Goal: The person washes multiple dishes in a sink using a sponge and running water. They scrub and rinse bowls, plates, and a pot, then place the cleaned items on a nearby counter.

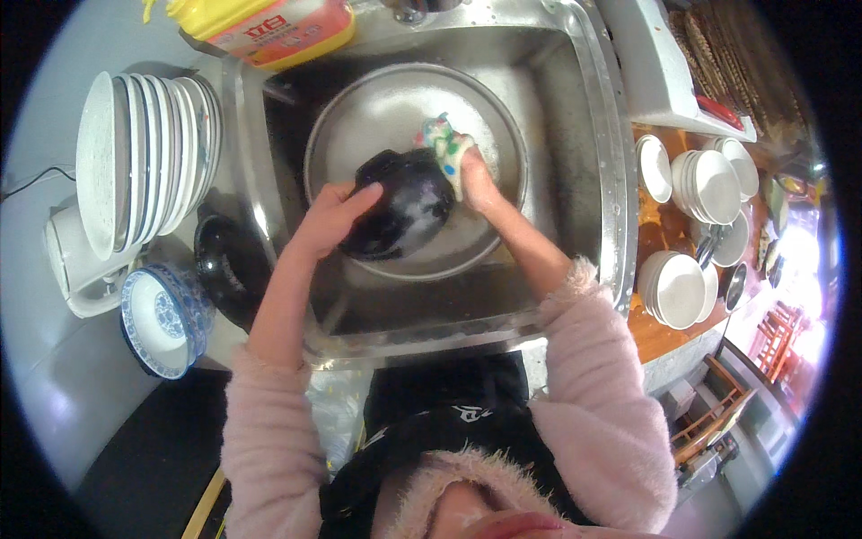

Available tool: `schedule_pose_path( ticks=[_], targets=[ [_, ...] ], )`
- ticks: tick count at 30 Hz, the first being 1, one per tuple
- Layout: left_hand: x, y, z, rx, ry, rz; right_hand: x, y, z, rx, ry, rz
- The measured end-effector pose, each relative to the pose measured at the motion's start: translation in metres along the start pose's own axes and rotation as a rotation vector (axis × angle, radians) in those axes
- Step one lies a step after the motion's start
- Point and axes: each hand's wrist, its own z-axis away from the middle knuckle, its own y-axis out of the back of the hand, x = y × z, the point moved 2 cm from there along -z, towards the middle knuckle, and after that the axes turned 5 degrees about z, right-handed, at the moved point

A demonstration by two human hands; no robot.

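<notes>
My left hand (337,215) grips the near left rim of a black pot (404,202) with small side handles, its thumb on the dark surface. The pot is tilted above a round metal basin (417,273) that stands in a stainless steel sink (566,168). In my right hand (477,178) is a bunched, wet-looking cloth (446,145) with coloured spots, held at the pot's right side. Whitish suds or water streak the pot's side. Whatever lies under the pot in the basin is hidden.
Left of the sink are a stack of plates (101,168), blue-and-white bowls (161,320), a white jug (81,269) and a black dish (229,269). A yellow detergent jug (269,30) stands behind. Several white bowls (680,290) sit on the wooden counter (656,340) at right.
</notes>
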Motion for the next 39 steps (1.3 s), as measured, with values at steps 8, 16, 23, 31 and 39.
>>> schedule_pose_path(
  ticks=[8,16,23,31,39],
  targets=[
    [-0.023,-0.002,0.021,0.358,-0.279,0.189,0.06,0.011,0.002,0.012,-0.032,1.6],
    [-0.035,-0.005,0.012,0.425,-0.408,0.126,0.068,0.015,0.005,-0.079,-0.145,1.4],
    [-0.035,-0.018,-0.004,0.45,-0.394,-0.087,-0.021,-0.057,0.039,0.157,0.47,0.626],
    [-0.012,-0.04,0.017,0.451,-0.47,-0.156,-0.019,-0.064,0.007,0.273,0.531,0.806],
    [-0.017,-0.017,0.023,0.396,-0.499,0.022,0.064,-0.001,0.001,0.35,0.465,1.225]
  ],
)
